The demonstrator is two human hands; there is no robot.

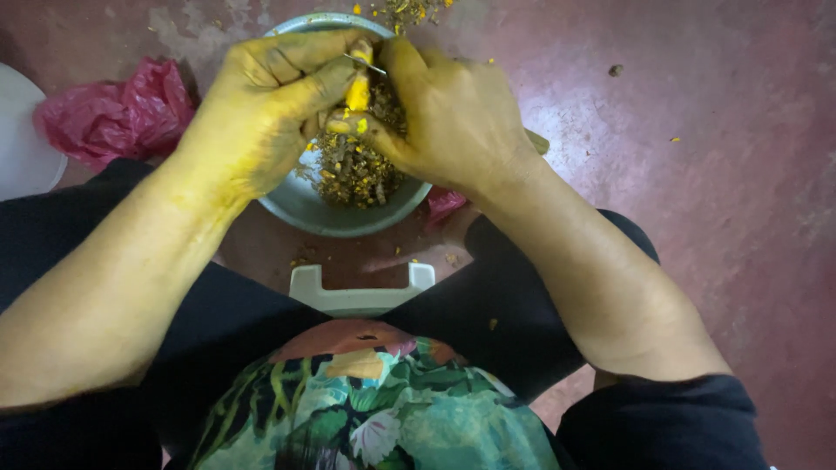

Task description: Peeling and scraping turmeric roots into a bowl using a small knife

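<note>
Turmeric root (pixel 358 90), peeled yellow, sits pinched between our hands above the metal bowl (pixel 306 207). Left hand (pixel 261 109) fingers curled tight on it; right hand (pixel 453 117) closed around a thin blade (pixel 366 63) against the root. Peel scraps (pixel 357 170) fill the bowl; pink bag (pixel 113 113) left on the floor.

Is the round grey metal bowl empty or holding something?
Holding something: the round grey metal bowl has a heap of brown and yellow peelings, under both hands.
</note>
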